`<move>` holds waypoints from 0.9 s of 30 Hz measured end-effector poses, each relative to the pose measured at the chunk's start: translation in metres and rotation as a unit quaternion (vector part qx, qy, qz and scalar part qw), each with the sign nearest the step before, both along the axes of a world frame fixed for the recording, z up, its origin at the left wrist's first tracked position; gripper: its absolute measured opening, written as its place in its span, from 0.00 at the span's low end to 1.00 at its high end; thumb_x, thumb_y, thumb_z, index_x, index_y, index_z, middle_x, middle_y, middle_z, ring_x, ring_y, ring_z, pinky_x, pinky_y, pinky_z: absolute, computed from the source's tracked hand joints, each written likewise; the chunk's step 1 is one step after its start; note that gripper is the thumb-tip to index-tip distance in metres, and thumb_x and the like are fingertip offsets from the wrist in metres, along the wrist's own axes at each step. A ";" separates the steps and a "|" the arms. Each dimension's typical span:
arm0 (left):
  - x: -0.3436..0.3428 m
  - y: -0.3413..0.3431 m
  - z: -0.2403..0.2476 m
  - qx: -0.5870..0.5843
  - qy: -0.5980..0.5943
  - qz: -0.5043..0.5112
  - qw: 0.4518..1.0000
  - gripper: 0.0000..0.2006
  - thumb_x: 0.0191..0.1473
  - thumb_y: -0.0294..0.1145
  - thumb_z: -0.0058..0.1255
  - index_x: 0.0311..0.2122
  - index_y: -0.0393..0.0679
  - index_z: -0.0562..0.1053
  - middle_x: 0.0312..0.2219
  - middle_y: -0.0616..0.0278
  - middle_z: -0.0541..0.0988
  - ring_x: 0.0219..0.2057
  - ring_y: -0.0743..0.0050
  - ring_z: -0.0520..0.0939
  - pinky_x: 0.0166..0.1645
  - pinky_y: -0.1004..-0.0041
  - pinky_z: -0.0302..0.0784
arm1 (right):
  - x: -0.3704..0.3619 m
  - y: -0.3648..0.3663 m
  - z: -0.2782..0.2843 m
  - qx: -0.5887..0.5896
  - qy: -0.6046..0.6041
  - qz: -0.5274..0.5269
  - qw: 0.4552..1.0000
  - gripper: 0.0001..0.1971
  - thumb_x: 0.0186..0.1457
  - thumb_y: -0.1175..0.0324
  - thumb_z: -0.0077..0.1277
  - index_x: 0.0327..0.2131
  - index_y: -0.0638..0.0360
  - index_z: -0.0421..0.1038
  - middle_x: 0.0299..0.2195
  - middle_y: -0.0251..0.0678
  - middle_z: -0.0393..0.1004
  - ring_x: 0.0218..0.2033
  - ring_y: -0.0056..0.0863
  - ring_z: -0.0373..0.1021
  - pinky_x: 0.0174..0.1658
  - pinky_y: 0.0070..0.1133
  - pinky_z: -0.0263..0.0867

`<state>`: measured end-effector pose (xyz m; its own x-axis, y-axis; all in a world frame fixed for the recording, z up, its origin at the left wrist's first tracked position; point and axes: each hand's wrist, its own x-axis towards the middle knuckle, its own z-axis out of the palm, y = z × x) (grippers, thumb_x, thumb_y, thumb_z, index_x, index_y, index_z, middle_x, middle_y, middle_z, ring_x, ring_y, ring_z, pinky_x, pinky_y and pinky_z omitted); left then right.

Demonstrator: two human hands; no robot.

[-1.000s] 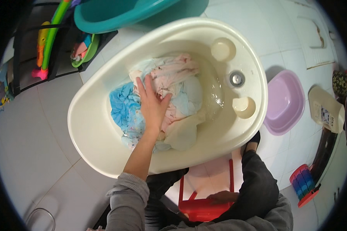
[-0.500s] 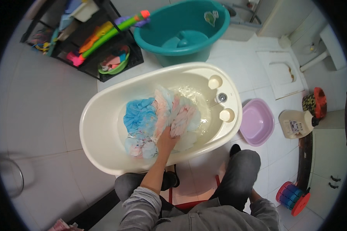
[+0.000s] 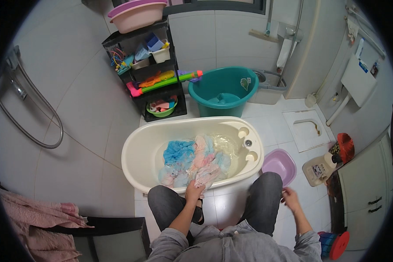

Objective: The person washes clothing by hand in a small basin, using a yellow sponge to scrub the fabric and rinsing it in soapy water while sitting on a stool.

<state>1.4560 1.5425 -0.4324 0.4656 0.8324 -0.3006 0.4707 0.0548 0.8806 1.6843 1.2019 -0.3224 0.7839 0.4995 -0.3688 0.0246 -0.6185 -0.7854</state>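
A cream baby bathtub (image 3: pixel 140 162) in front of me holds shallow water and a heap of wet clothes. Part of the heap is a bright blue cloth (image 3: pixel 178 152); the rest is pale pink and light blue. At the near rim, my left hand (image 3: pixel 194 191) is closed on the end of a pale pink cloth (image 3: pixel 206 175), which still runs back to the heap. My right hand (image 3: pixel 291 199) hangs beside my right knee, nearest a purple basin (image 3: pixel 280 164), with its fingers loosely bent, apart and holding nothing.
Behind the tub stand a large teal tub (image 3: pixel 225 105) and a black shelf (image 3: pixel 145 91) with toys. At right are a squat toilet (image 3: pixel 307 129), a beige jug (image 3: pixel 315 170) and a red-and-blue reel (image 3: pixel 336 244). Pink towels (image 3: pixel 39 218) hang at lower left.
My left hand has drawn the pink cloth from mid-tub toward the near rim. My right hand has moved out beside my right knee. The view has tilted up, showing more of the walls.
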 end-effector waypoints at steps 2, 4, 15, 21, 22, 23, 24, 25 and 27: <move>0.002 0.001 -0.001 0.032 0.000 0.012 0.999 0.25 0.31 0.43 0.54 0.37 0.41 0.68 0.25 0.54 0.74 0.26 0.62 0.75 0.30 0.70 0.68 | -0.019 -0.007 -0.033 -0.044 -0.085 0.042 0.995 0.14 0.47 0.75 0.31 0.38 0.64 0.63 0.16 0.37 0.67 0.14 0.24 0.66 0.12 0.19 0.61; 0.010 0.011 0.002 0.094 0.073 -0.012 0.993 0.25 0.30 0.43 0.54 0.37 0.41 0.68 0.27 0.53 0.74 0.29 0.61 0.75 0.32 0.68 0.68 | -0.035 -0.024 -0.062 -0.149 0.137 -0.003 0.979 0.11 0.47 0.71 0.39 0.35 0.64 0.63 0.21 0.41 0.69 0.17 0.28 0.68 0.16 0.23 0.64; 0.127 0.063 -0.010 0.213 0.124 -0.113 0.963 0.22 0.35 0.38 0.52 0.39 0.44 0.67 0.32 0.55 0.71 0.35 0.55 0.71 0.37 0.65 0.66 | -0.133 -0.048 -0.137 -0.116 0.509 -0.154 0.839 0.14 0.43 0.58 0.46 0.31 0.55 0.70 0.25 0.36 0.71 0.24 0.31 0.69 0.23 0.28 0.65; 0.231 0.104 -0.027 0.100 0.054 -0.160 0.981 0.17 0.36 0.29 0.50 0.37 0.47 0.68 0.30 0.58 0.69 0.36 0.58 0.70 0.37 0.67 0.67 | -0.118 -0.015 -0.134 -0.204 0.480 -0.168 0.837 0.13 0.44 0.59 0.45 0.29 0.56 0.70 0.24 0.36 0.71 0.23 0.30 0.68 0.22 0.27 0.65; 0.249 0.106 -0.025 0.144 -0.031 -0.198 0.969 0.17 0.36 0.28 0.50 0.38 0.47 0.68 0.30 0.59 0.69 0.36 0.58 0.69 0.37 0.67 0.67 | -0.116 -0.013 -0.133 -0.214 0.478 -0.169 0.835 0.12 0.44 0.59 0.45 0.29 0.56 0.70 0.23 0.36 0.71 0.23 0.30 0.68 0.22 0.27 0.65; 0.260 0.109 -0.026 0.193 -0.117 -0.233 0.946 0.17 0.37 0.27 0.49 0.38 0.47 0.67 0.30 0.60 0.69 0.37 0.58 0.69 0.38 0.67 0.67 | -0.113 -0.006 -0.137 -0.214 0.475 -0.168 0.837 0.12 0.45 0.59 0.45 0.29 0.56 0.70 0.23 0.36 0.71 0.23 0.30 0.68 0.22 0.27 0.65; 0.259 0.109 -0.034 0.187 -0.112 -0.234 0.947 0.17 0.37 0.27 0.49 0.38 0.47 0.67 0.30 0.60 0.69 0.37 0.58 0.69 0.38 0.67 0.67 | -0.111 -0.003 -0.136 -0.220 0.475 -0.166 0.836 0.12 0.45 0.59 0.44 0.29 0.56 0.70 0.23 0.36 0.71 0.22 0.30 0.68 0.22 0.27 0.65; 0.255 0.107 -0.045 0.191 -0.069 -0.259 0.944 0.18 0.36 0.26 0.49 0.39 0.47 0.67 0.31 0.60 0.69 0.37 0.58 0.69 0.38 0.67 0.67 | -0.111 -0.003 -0.133 -0.229 0.476 -0.159 0.834 0.12 0.45 0.59 0.44 0.28 0.57 0.70 0.23 0.36 0.71 0.22 0.30 0.68 0.22 0.27 0.64; 0.243 0.104 -0.072 0.175 -0.018 -0.273 0.946 0.20 0.35 0.24 0.49 0.40 0.47 0.66 0.30 0.59 0.68 0.36 0.57 0.68 0.39 0.67 0.66 | -0.108 -0.003 -0.134 -0.233 0.467 -0.142 0.841 0.12 0.45 0.59 0.44 0.28 0.57 0.70 0.22 0.36 0.71 0.22 0.30 0.68 0.22 0.27 0.64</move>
<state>1.6986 1.6468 -0.5044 0.8594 0.5106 -0.0263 0.3134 -0.4855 0.8161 1.5767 1.1984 -0.4567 0.1071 -0.0281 -0.9939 -0.6699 -0.7407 -0.0512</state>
